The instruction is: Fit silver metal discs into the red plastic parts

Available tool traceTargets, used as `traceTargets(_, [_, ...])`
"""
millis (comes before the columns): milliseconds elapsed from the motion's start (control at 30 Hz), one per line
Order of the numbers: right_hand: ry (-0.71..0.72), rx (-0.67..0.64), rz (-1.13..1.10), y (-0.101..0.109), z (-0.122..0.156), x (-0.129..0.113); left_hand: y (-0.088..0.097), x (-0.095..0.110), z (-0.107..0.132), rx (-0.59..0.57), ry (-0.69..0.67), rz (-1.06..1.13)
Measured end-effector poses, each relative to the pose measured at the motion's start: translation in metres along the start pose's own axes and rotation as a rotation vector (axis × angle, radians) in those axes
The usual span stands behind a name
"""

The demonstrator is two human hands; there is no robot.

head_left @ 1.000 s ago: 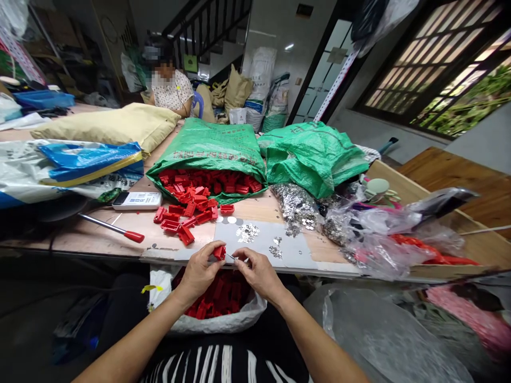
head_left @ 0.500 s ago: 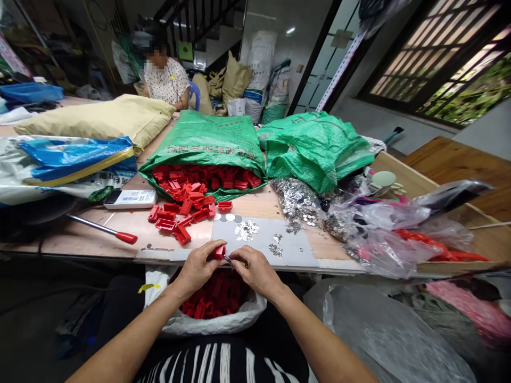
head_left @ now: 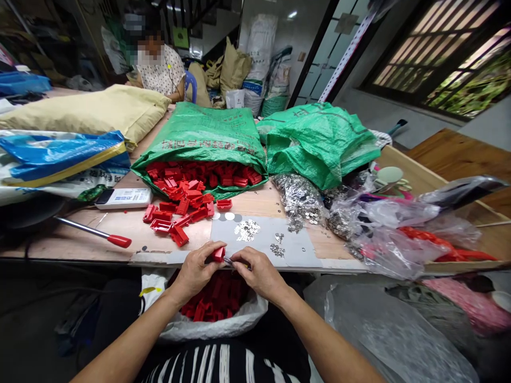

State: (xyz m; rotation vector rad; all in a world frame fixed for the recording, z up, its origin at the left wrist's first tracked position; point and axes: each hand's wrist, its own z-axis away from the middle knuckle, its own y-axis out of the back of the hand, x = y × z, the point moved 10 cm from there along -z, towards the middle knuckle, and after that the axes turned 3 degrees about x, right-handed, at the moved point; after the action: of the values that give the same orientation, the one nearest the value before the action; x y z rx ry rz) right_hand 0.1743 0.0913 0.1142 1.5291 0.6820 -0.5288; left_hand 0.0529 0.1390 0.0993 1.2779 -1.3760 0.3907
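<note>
My left hand (head_left: 195, 269) is closed around a small red plastic housing (head_left: 218, 254), gripped between thumb and fingers just past the table's front edge. From the right, my right hand (head_left: 257, 270) pinches a thin metal-tipped tool (head_left: 228, 260), its tip at the housing's near end. Most of the tool is hidden by my fingers, so its exact kind is unclear. Below both hands, a white sack (head_left: 247, 321) lies open on my lap, holding many red housings (head_left: 215, 298). Small silvery metal pieces (head_left: 247, 230) are heaped on a grey sheet (head_left: 223, 239) straight ahead.
A green sack (head_left: 207, 127) spills red housings (head_left: 163, 226) onto the table. To the right are a bag of metal parts (head_left: 299, 197) and a wooden tray (head_left: 463, 218) with plastic bags. A red-handled lever (head_left: 120, 241) juts in at left. A person (head_left: 159, 74) sits across.
The view has shifted slightly, so the table's left side sits further left. Both hands keep nearly the same pose, with the tool's tip still at the red housing.
</note>
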Motion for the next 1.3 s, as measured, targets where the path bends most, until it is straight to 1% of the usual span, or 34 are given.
traceTargets(200, [-0.018, -0.005, 0.032, -0.002, 0.0, 0.0, 0.0, 0.002, 0.0, 0.014, -0.028, -0.008])
traceTargets(400, [-0.145, -0.03, 0.187, -0.007, -0.003, -0.005, -0.002, 0.0, 0.003, 0.022, -0.058, -0.029])
traceTargets(467, [-0.162, -0.022, 0.227, -0.008, -0.004, -0.007, -0.003, -0.002, 0.003, 0.027, -0.048, -0.03])
traceTargets(533, [-0.154, -0.012, 0.236, -0.009, -0.003, -0.009, -0.003, -0.004, 0.003, 0.022, -0.028, -0.019])
traceTargets(633, [-0.114, -0.011, 0.188, -0.012, 0.001, -0.008, -0.003, -0.006, 0.004, 0.02, 0.027, 0.015])
traceTargets(700, [-0.059, 0.002, 0.109, -0.011, 0.005, -0.009, 0.0, -0.007, 0.007, 0.039, 0.069, 0.041])
traceTargets(800, [0.027, 0.059, -0.052, -0.003, 0.011, -0.015, 0.006, -0.007, 0.014, 0.079, 0.123, 0.097])
traceTargets(867, [0.028, 0.056, -0.158, 0.0, 0.014, -0.015, 0.012, -0.007, 0.019, 0.131, 0.174, 0.201])
traceTargets(900, [0.018, 0.033, -0.211, -0.001, 0.016, -0.015, 0.014, -0.008, 0.022, 0.157, 0.217, 0.295])
traceTargets(967, [0.006, -0.029, -0.303, -0.006, 0.018, -0.018, 0.014, -0.012, 0.027, 0.19, 0.337, 0.559])
traceTargets(1000, [0.011, -0.058, -0.336, -0.008, 0.019, -0.021, 0.01, -0.013, 0.029, 0.184, 0.405, 0.717])
traceTargets(1067, [0.031, -0.097, -0.369, -0.013, 0.02, -0.029, -0.003, -0.009, 0.034, 0.134, 0.531, 1.011])
traceTargets(1133, [0.055, -0.118, -0.374, -0.016, 0.021, -0.036, -0.013, -0.004, 0.039, 0.093, 0.625, 1.223])
traceTargets(1200, [0.067, -0.109, -0.368, -0.015, 0.021, -0.04, -0.018, -0.001, 0.044, 0.097, 0.697, 1.347])
traceTargets(1300, [0.069, -0.082, -0.356, -0.01, 0.022, -0.045, -0.022, -0.002, 0.05, 0.155, 0.784, 1.425])
